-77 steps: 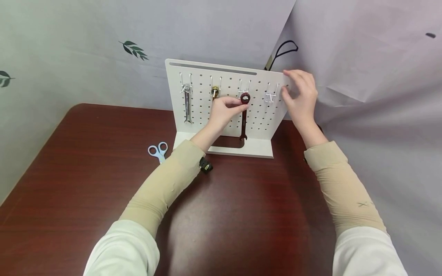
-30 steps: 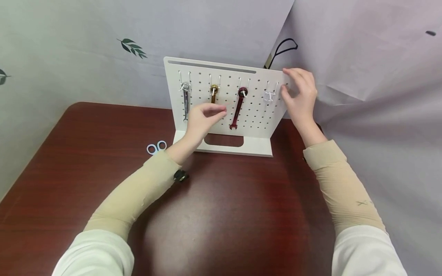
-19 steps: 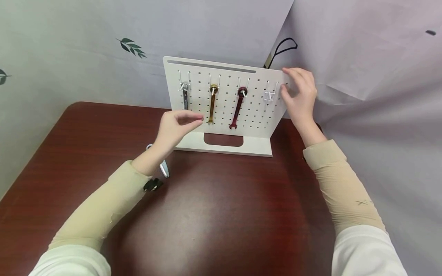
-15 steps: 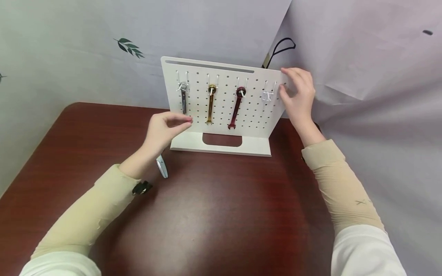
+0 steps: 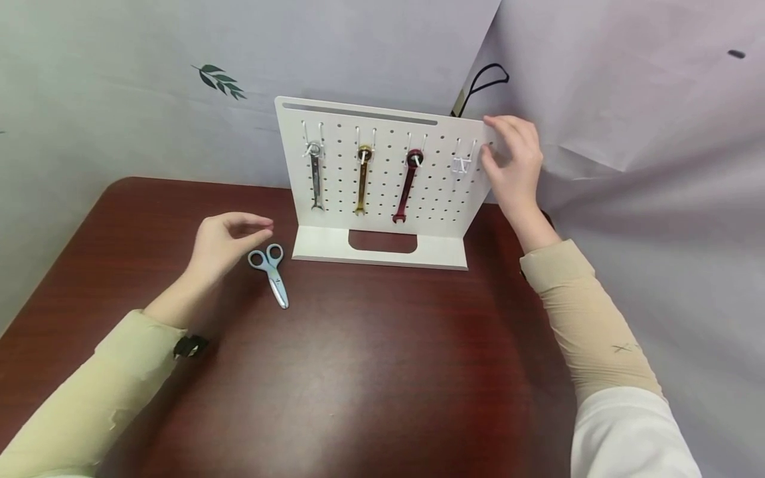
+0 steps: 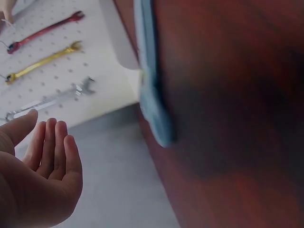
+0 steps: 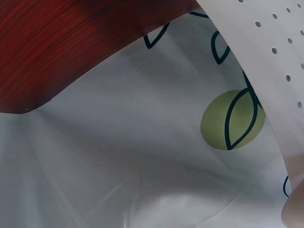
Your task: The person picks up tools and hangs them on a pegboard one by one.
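Observation:
My left hand (image 5: 218,245) hovers over the table, left of the light blue scissors (image 5: 273,271), with thumb and fingers apart and nothing between them. In the left wrist view its fingers (image 6: 59,156) are extended, and the scissors look blurred. My right hand (image 5: 516,159) holds the upper right edge of the white pegboard (image 5: 382,114), thumb toward the front face. A silver wrench (image 5: 316,182), a gold wrench (image 5: 362,182) and a red wrench (image 5: 406,192) hang by their ring ends from white hooks. The red one tilts, its lower end leftward.
A fourth white hook (image 5: 461,164), at the pegboard's right, bears no wrench. The board's base stands on the dark red table (image 5: 358,372). A black loop strap (image 5: 490,81) shows behind the board. Pale cloth (image 5: 645,133) hangs behind and at right.
My left hand has let go of the red wrench, which now hangs on the third hook, and moved left and down past the scissors, uncovering them. My right hand stays at the pegboard's edge.

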A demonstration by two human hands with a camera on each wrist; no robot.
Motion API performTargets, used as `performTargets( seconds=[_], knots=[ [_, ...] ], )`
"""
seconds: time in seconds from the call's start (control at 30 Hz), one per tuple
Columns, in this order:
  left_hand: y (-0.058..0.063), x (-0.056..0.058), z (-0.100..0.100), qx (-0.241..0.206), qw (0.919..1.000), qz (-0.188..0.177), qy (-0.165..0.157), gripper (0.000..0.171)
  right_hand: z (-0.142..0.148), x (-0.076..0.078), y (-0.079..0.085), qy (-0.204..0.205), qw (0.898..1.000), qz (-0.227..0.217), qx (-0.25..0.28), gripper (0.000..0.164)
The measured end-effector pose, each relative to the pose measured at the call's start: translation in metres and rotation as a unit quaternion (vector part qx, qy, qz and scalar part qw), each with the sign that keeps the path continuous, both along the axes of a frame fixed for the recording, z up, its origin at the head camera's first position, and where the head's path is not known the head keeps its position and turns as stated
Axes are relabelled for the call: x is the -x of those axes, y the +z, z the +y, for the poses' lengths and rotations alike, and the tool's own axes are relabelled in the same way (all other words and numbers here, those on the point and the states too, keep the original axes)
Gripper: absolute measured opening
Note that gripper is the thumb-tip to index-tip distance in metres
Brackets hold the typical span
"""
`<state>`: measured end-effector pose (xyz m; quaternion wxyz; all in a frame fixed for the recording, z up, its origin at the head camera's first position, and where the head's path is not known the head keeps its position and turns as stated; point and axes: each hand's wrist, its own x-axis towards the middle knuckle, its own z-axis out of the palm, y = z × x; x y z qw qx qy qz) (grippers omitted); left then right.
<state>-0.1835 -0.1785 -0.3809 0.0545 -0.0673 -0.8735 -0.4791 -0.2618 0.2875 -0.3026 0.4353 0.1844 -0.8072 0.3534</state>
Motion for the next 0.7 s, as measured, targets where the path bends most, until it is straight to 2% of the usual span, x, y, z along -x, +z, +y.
performTargets(
  seconds=[0.23,0.53,0.7],
  knots=[
    [-0.018,0.001,-0.024,0.059,0.9981,-0.012,-0.007,0.028,0.0,0.0,0.0,-0.001,1.0,-0.001,0.0,0.038],
    [-0.037,0.011,-0.045,0.071,0.9955,-0.037,-0.05,0.028,0.0,0.001,0.0,-0.001,1.0,0.0,-0.004,0.037],
    [-0.045,0.02,-0.053,0.096,0.9919,-0.031,-0.077,0.028,0.0,0.0,0.0,-0.001,1.0,-0.002,-0.003,0.038]
  ],
)
